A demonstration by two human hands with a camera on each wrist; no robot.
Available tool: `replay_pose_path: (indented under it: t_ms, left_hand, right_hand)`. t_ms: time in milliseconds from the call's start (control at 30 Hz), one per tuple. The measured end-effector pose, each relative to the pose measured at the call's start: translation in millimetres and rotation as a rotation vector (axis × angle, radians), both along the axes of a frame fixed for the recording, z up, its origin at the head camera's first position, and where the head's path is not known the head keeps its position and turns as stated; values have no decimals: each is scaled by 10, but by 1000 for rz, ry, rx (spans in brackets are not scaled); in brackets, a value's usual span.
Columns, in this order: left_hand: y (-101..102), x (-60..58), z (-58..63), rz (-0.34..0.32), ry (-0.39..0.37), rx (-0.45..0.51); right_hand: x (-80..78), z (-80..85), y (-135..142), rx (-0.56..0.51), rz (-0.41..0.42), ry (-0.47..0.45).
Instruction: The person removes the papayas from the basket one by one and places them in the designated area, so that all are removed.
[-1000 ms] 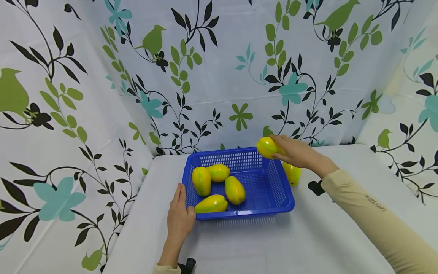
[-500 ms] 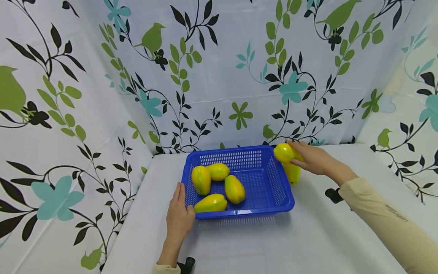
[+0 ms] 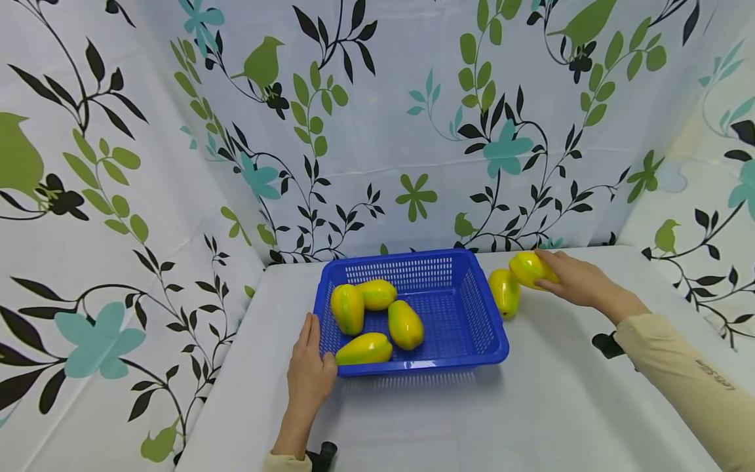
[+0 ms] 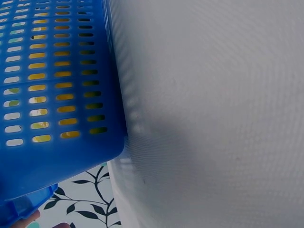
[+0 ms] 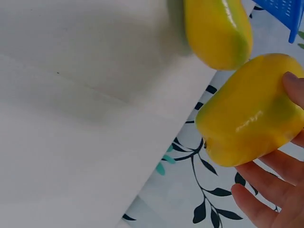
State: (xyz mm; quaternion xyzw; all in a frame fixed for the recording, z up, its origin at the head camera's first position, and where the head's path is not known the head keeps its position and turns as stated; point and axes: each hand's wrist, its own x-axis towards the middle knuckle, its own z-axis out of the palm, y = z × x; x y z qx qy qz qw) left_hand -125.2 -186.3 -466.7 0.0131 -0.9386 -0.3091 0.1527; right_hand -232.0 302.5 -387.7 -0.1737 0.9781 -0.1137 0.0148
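In the head view my right hand (image 3: 580, 278) holds a yellow-green papaya (image 3: 529, 269) between thumb and fingers, raised just right of another papaya (image 3: 504, 293) on the table. The right wrist view shows the thumb on one side of the held papaya (image 5: 251, 111) and fingers under it. My left hand (image 3: 309, 373) grips the front left corner of a blue plastic basket (image 3: 419, 367), thumb by the front rim and fingers along the left side. Several papayas (image 3: 405, 326) lie in the basket's left half. Most of the left hand is hidden in the left wrist view.
The basket sits on a white table (image 3: 413, 426), near its back edge. Behind and at both sides hangs a white curtain (image 3: 389, 131) printed with leaves, birds and flowers. The second papaya stands close against the basket's right wall.
My right hand has carried its papaya rightward, from over the basket's back right corner, past the papaya on the table, and slightly lower. The left hand and basket have stayed in place.
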Motion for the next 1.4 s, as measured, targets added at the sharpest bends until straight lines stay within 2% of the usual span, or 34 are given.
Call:
replay_pose_path:
  t_ms: [367, 767, 1033, 1200, 1400]
  left_hand:
    - [-7, -4, -3, 5, -2, 9]
    - [-1, 1, -2, 5, 7, 10]
    - [10, 2, -20, 10, 59, -4]
    - [11, 8, -11, 10, 51, 2]
    - [5, 7, -7, 7, 39, 8]
  right_hand:
    - [-46, -292, 59, 41, -117, -41]
    - [-137, -409, -53, 8, -209, -104]
    - [-154, -490, -95, -22, -218, -140]
    - [-157, -529, -127, -14, -229, -163]
    - [-180, -556, -191, -29, -221, -146]
